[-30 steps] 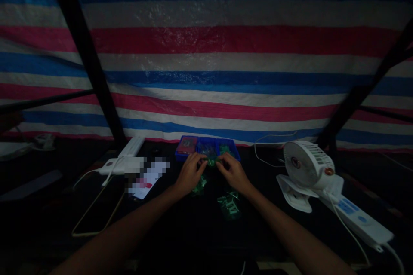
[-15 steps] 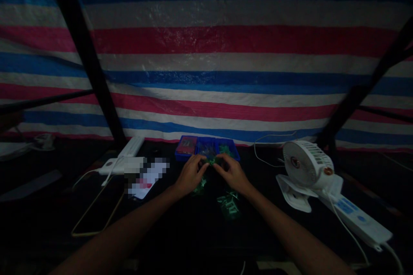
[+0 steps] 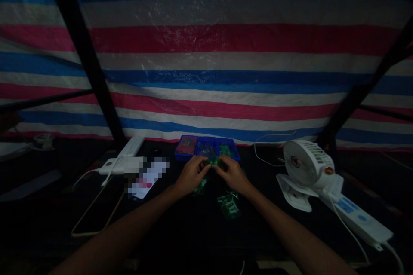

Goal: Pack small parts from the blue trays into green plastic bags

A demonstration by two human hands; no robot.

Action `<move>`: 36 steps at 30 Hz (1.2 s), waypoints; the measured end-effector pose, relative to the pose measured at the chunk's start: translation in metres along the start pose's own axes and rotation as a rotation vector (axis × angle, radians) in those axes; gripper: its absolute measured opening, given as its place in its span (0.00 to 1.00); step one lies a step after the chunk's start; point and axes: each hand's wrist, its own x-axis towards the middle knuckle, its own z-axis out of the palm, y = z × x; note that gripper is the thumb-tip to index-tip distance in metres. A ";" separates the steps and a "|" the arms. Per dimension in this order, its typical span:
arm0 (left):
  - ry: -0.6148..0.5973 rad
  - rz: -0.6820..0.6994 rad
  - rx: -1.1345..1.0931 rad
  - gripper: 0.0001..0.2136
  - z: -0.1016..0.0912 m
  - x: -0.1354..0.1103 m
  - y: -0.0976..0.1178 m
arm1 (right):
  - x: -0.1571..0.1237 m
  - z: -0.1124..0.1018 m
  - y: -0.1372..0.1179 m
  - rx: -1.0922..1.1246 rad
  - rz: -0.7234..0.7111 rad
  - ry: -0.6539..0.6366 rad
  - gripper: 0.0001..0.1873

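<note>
My left hand (image 3: 192,175) and my right hand (image 3: 232,175) meet in front of the blue trays, fingertips closed on a small green packet (image 3: 212,162). The packet looks like shiny plastic; its contents are too dark to make out. Below my left hand, on the black table, lies another green packet (image 3: 200,187), partly covered by the hand. A further green plastic packet (image 3: 229,205) with pale marks or parts lies under my right wrist. Just beyond my fingers sits a blue tray (image 3: 237,153) in three sections, holding reddish pieces, clear bags and green pieces.
On the right a white fan (image 3: 303,163) stands by a white power strip (image 3: 364,220) with cables. To the left are a phone with a gold edge (image 3: 98,215), a blurred white card (image 3: 150,178) and white adapters (image 3: 121,165). A striped tarpaulin (image 3: 219,107) hangs behind.
My fingertips have shifted slightly on the green packet, and more green shows between them. My thumbs have come a little closer together. The things on the table stay put.
</note>
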 end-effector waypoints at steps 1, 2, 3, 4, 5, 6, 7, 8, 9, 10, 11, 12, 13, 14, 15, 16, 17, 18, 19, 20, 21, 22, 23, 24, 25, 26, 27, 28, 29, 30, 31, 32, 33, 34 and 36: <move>0.003 0.000 0.003 0.09 0.000 0.000 0.000 | 0.000 0.000 0.000 0.000 -0.001 0.003 0.09; 0.006 0.001 0.004 0.09 0.000 0.000 0.000 | 0.000 0.000 -0.001 0.000 -0.003 0.006 0.09; 0.009 0.000 0.003 0.09 0.000 0.000 0.001 | 0.000 0.000 -0.001 -0.001 -0.005 0.008 0.09; 0.014 -0.003 0.002 0.09 0.000 0.000 0.001 | 0.000 0.001 -0.001 -0.002 -0.007 0.007 0.09; 0.019 -0.009 0.002 0.09 0.000 0.000 0.001 | 0.000 0.001 0.000 -0.003 -0.006 0.007 0.10; 0.026 -0.015 0.004 0.08 0.000 0.000 0.001 | 0.000 0.001 0.000 -0.001 -0.001 0.008 0.10; 0.033 -0.022 0.005 0.08 -0.001 0.001 0.002 | 0.000 0.002 0.001 0.005 0.008 0.007 0.09; 0.041 -0.029 0.006 0.08 -0.001 0.001 0.002 | 0.000 0.002 0.001 0.013 0.022 0.009 0.09; 0.049 -0.035 0.006 0.08 -0.001 0.001 0.002 | -0.001 0.002 0.002 0.021 0.040 0.013 0.09; 0.058 -0.041 0.005 0.08 -0.001 0.002 0.002 | -0.001 0.001 0.002 0.028 0.058 0.021 0.10; 0.067 -0.047 0.005 0.09 -0.002 0.002 0.002 | -0.001 0.001 0.002 0.035 0.074 0.033 0.11; 0.076 -0.053 0.007 0.09 -0.002 0.003 0.003 | -0.001 0.000 0.002 0.038 0.084 0.047 0.12; 0.087 -0.057 0.011 0.09 -0.003 0.003 0.003 | -0.002 0.000 0.002 0.040 0.092 0.062 0.12; 0.099 -0.059 0.017 0.09 -0.004 0.003 0.003 | -0.001 -0.001 0.001 0.042 0.095 0.076 0.11; 0.108 -0.058 0.020 0.09 -0.004 0.004 0.004 | -0.001 -0.002 0.001 0.041 0.096 0.083 0.11; 0.116 -0.054 0.021 0.09 -0.004 0.004 0.004 | -0.001 -0.002 0.001 0.037 0.096 0.089 0.10; 0.122 -0.048 0.019 0.09 -0.004 0.004 0.004 | 0.000 -0.002 0.000 0.029 0.094 0.092 0.09; 0.126 -0.043 0.015 0.10 -0.004 0.004 0.004 | 0.000 -0.003 0.000 0.019 0.090 0.097 0.09; 0.130 -0.039 0.012 0.10 -0.004 0.004 0.004 | 0.000 -0.002 0.000 0.010 0.083 0.101 0.08; 0.135 -0.040 0.008 0.10 -0.003 0.004 0.004 | 0.000 -0.002 0.001 0.002 0.075 0.108 0.08; 0.141 -0.047 0.002 0.10 -0.003 0.004 0.003 | 0.001 -0.002 0.001 -0.001 0.071 0.112 0.08; 0.146 -0.058 -0.007 0.10 -0.002 0.004 0.002 | 0.001 -0.002 0.001 -0.001 0.070 0.118 0.08; 0.149 -0.072 -0.020 0.11 -0.001 0.003 0.001 | 0.000 -0.002 0.002 0.003 0.072 0.124 0.08; 0.151 -0.086 -0.037 0.11 0.000 0.003 0.001 | 0.000 -0.002 0.002 0.010 0.075 0.132 0.08; 0.150 -0.098 -0.056 0.12 0.001 0.003 0.000 | 0.000 -0.002 0.002 0.019 0.079 0.141 0.08; 0.151 -0.107 -0.073 0.12 0.001 0.003 -0.001 | 0.000 -0.003 0.002 0.025 0.079 0.149 0.08; 0.153 -0.113 -0.086 0.13 0.001 0.002 -0.001 | 0.000 -0.003 0.001 0.028 0.075 0.149 0.08; 0.158 -0.116 -0.094 0.13 0.002 0.002 -0.002 | 0.000 -0.003 0.001 0.028 0.066 0.142 0.07; 0.164 -0.117 -0.095 0.13 0.001 0.002 -0.002 | 0.000 -0.003 0.001 0.027 0.055 0.130 0.07; 0.169 -0.116 -0.091 0.12 0.001 0.002 -0.002 | 0.000 -0.003 0.001 0.026 0.046 0.118 0.07; 0.171 -0.112 -0.083 0.11 0.001 0.002 -0.001 | 0.000 -0.003 0.001 0.028 0.038 0.108 0.08; 0.169 -0.103 -0.072 0.09 0.000 0.002 -0.001 | 0.001 -0.003 0.002 0.032 0.032 0.104 0.08; 0.165 -0.089 -0.061 0.08 -0.001 0.002 0.000 | 0.001 -0.004 0.002 0.037 0.029 0.102 0.09; 0.162 -0.073 -0.050 0.08 -0.001 0.002 0.000 | 0.001 -0.004 0.002 0.039 0.030 0.102 0.09; 0.159 -0.037 -0.033 0.10 -0.002 0.002 0.001 | 0.001 -0.004 0.002 0.029 0.040 0.099 0.10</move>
